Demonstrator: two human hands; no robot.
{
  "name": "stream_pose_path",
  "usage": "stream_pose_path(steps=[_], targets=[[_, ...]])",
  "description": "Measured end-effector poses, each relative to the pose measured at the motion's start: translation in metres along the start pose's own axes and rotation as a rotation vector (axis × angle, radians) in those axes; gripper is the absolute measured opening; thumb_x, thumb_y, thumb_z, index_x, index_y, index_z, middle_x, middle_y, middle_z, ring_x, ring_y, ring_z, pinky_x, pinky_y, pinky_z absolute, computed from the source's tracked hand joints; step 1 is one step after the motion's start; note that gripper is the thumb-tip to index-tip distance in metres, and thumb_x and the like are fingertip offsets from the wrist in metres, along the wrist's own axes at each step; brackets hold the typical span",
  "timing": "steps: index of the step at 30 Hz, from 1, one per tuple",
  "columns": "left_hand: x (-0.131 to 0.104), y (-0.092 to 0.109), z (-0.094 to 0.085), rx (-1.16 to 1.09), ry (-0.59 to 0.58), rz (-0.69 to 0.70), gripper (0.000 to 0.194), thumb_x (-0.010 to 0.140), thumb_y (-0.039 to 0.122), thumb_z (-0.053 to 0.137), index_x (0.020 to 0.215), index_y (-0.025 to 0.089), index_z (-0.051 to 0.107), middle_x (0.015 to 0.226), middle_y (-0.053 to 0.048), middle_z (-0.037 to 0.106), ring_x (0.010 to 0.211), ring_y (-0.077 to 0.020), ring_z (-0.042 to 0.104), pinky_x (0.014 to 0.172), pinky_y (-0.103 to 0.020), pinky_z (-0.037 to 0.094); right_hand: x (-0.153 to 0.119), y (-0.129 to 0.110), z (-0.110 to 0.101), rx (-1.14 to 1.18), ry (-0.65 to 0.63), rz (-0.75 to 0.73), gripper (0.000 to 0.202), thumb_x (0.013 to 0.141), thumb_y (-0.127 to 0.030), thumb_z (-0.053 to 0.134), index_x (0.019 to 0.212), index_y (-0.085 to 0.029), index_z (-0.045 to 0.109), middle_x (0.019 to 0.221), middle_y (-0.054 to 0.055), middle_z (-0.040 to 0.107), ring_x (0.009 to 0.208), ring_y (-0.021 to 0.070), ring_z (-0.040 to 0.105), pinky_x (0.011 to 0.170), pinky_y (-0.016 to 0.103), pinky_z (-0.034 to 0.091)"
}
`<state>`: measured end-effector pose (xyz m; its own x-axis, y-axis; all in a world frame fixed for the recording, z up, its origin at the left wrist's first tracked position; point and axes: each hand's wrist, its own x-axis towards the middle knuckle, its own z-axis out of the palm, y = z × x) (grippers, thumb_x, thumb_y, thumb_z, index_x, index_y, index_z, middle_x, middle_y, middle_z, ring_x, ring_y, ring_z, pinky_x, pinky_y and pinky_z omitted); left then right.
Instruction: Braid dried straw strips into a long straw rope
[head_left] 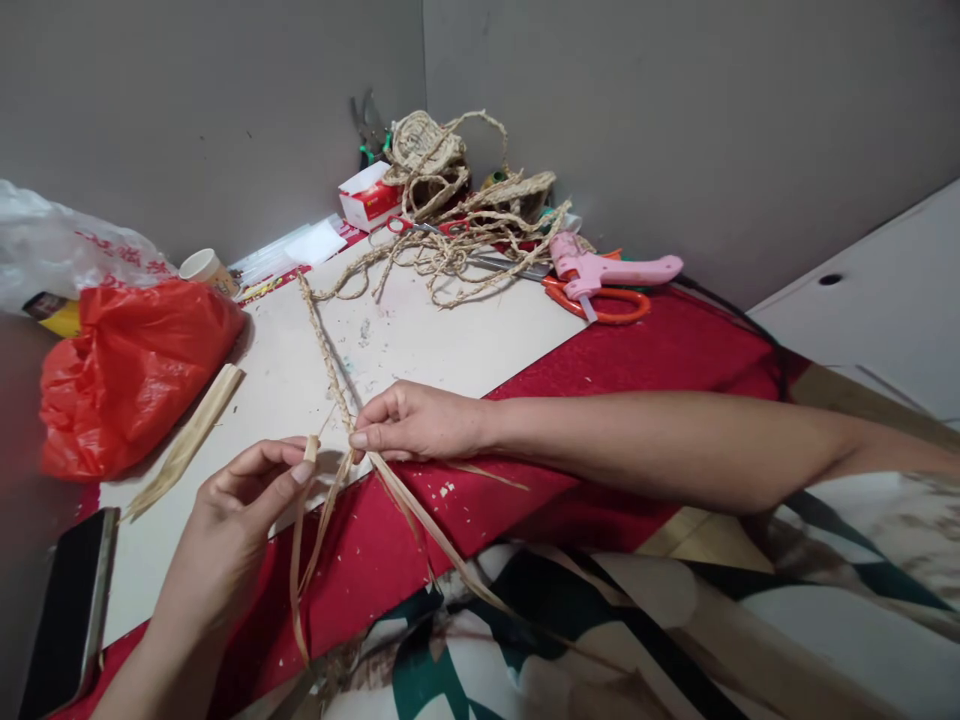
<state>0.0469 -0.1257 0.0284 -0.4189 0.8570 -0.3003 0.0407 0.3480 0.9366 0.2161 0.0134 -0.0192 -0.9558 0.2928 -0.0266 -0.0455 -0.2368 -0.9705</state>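
Observation:
A braided straw cord (327, 350) runs down the white board from the back. My right hand (412, 425) is closed on its lower end, thumb and fingertips pinching the braid. Below the pinch, loose straw strands (420, 515) fan out over the red cloth toward my lap. My left hand (251, 490), just left of the braid, pinches a straw strip (312, 447) between thumb and fingers, its end sticking up. Another flat bundle of straw (184, 440) lies on the board to the left.
At the back lie a heap of braided straw (450, 230), a pink glue gun (615, 268), orange-handled scissors (630, 306), pliers (367, 130) and a red-white box (369, 197). On the left are a red plastic bag (142, 370), a paper cup (206, 268) and a phone (71, 610).

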Motion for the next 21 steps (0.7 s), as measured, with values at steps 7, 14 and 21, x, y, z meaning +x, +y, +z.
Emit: stream_pose_path(steps=[7, 14, 21], targets=[[0.006, -0.006, 0.020, -0.055, -0.202, -0.084, 0.019, 0.069, 0.027, 0.079, 0.075, 0.017, 0.065, 0.072, -0.002, 0.071, 0.068, -0.0118, 0.064, 0.068, -0.020, 0.048, 0.000, -0.001, 0.002, -0.001, -0.009, -0.002, 0.031, 0.083, -0.038, 0.059, 0.073, -0.009, 0.057, 0.045, -0.009, 0.040, 0.042, 0.0026, 0.030, 0.045, 0.020, 0.022], [0.010, -0.009, 0.024, -0.078, -0.237, -0.087, 0.022, 0.072, 0.030, 0.077, 0.081, 0.019, 0.061, 0.055, 0.003, 0.060, 0.046, -0.0079, 0.051, 0.046, -0.017, 0.041, -0.002, 0.000, 0.000, -0.114, 0.000, 0.007, 0.035, 0.088, -0.042, 0.053, 0.075, -0.010, 0.058, 0.047, -0.008, 0.042, 0.043, 0.0035, 0.032, 0.046, 0.020, 0.025], [0.010, -0.015, 0.021, 0.032, -0.136, -0.030, 0.028, 0.071, 0.036, 0.077, 0.087, 0.017, 0.067, 0.062, 0.000, 0.062, 0.049, -0.0088, 0.050, 0.044, -0.018, 0.040, -0.001, 0.003, 0.000, -0.158, -0.005, 0.012, 0.036, 0.088, -0.043, 0.053, 0.075, -0.010, 0.059, 0.050, -0.005, 0.052, 0.046, 0.0046, 0.042, 0.053, 0.020, 0.033]])
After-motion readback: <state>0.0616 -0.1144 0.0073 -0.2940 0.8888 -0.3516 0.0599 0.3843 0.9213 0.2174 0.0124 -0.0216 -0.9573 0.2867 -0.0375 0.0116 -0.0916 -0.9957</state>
